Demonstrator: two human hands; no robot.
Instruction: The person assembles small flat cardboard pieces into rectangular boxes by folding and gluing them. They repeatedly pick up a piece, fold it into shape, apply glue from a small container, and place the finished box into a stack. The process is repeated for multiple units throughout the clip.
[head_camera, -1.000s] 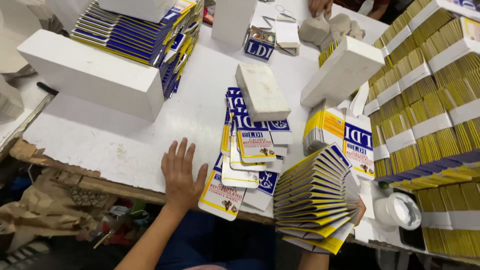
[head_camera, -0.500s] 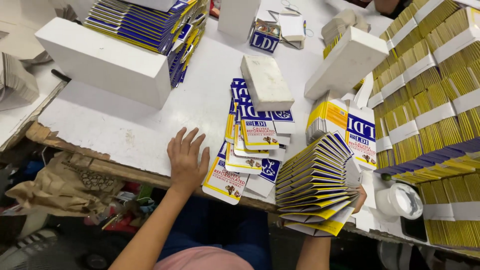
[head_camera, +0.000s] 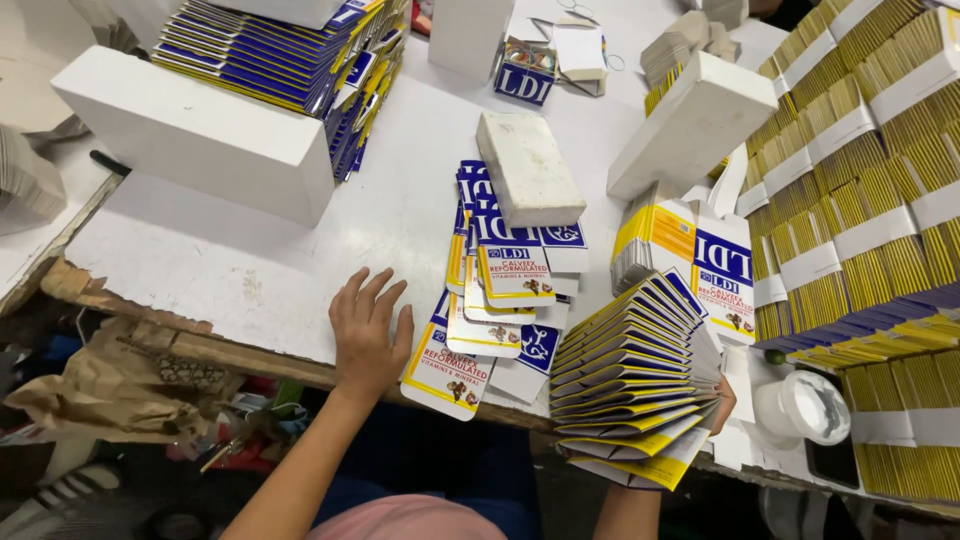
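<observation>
Right hand (head_camera: 722, 402) grips one fanned stack of flat cartons (head_camera: 630, 385).

Single head-worn view, steeply downward and close over the white table (head_camera: 300, 250), slightly tilted.

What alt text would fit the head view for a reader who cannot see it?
A person's right hand holds a fanned stack of flat cartons at the edge of a white table, while the left hand rests flat beside a loose row of cartons. Banded bundles fill the right side.
</observation>
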